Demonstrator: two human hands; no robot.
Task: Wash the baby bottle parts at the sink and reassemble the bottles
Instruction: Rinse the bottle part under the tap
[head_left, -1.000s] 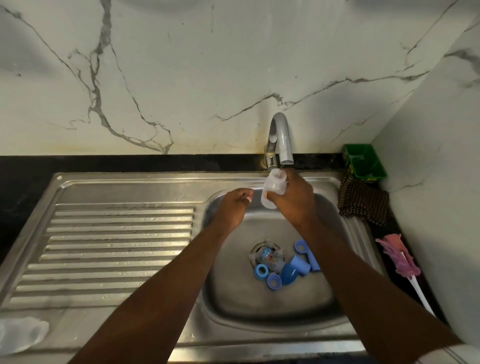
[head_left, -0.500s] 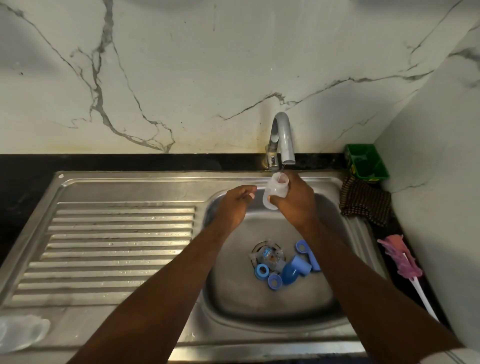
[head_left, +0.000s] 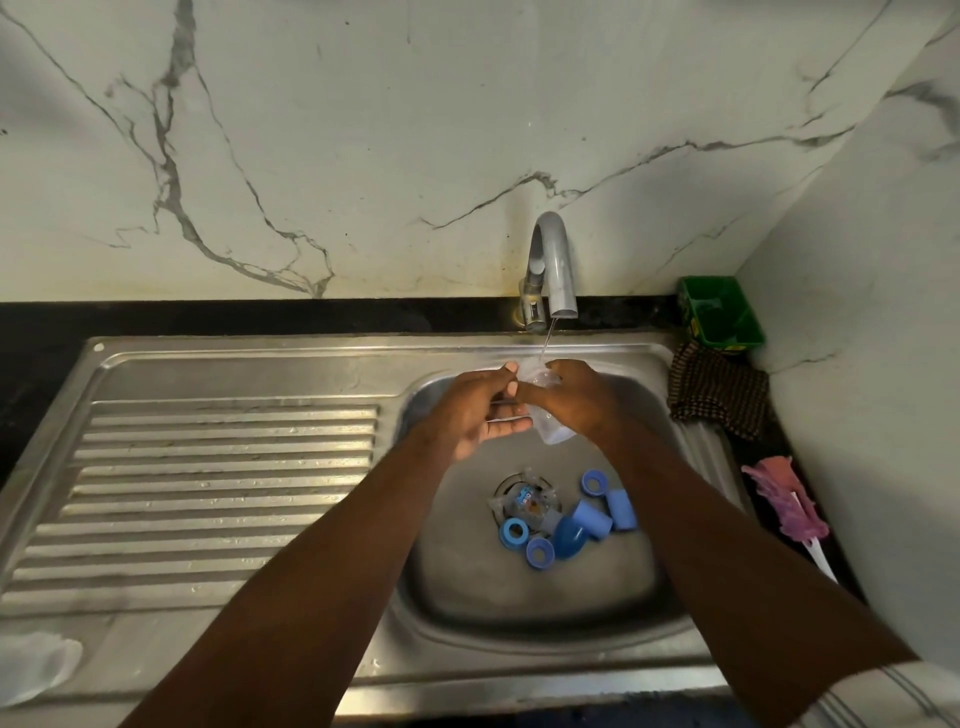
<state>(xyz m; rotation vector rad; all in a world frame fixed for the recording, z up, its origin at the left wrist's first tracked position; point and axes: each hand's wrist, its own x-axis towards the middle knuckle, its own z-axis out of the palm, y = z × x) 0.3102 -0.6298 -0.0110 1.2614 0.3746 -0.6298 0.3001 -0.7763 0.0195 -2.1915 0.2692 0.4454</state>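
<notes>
- Bottle: in the head view it is held over the sink under the tap, clear and wet, its long axis tilted, mouth up toward the thin stream, base toward the person.
- Right hand: its grip is clamped round the bottle's right side.
- Left hand: fingers are laid at the mouth; a pinch cannot be told.
- Blue parts are left by the drain.

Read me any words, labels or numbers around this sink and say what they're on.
Nothing is readable.
Clear bottle over the drain: blue and orange print, too blurred to read.
Green tub: yellowish marks on its front, too small to read.
Bottle under the tap: no print shows.
</notes>
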